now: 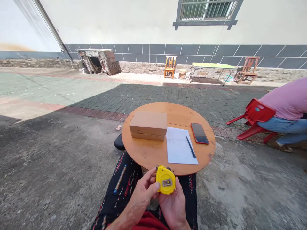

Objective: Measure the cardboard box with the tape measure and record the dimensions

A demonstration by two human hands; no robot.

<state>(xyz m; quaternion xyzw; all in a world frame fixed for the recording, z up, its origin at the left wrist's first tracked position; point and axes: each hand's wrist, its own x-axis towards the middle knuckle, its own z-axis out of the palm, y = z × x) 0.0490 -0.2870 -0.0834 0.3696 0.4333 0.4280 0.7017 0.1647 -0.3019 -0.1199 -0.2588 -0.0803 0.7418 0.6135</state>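
A yellow tape measure (pixel 165 180) is held above my lap, just in front of the near edge of a round wooden table (pixel 153 153). My left hand (pixel 142 193) grips its left side with thumb and fingers. From below and to the right, my right hand (pixel 172 204) cups it with fingers curled around the case. On the table lie a closed cardboard box (pixel 148 125), a sheet of white paper (pixel 178 145) with a black pen (pixel 191 147) on it, and a red-cased phone (pixel 199 133).
Another person in a pink shirt and jeans (pixel 286 108) sits on a red plastic chair (pixel 255 119) at the right. Far off by the wall stand wooden chairs (pixel 170 66), a green folding table (pixel 211 66) and a broken stone structure (pixel 99 60). The ground around me is concrete.
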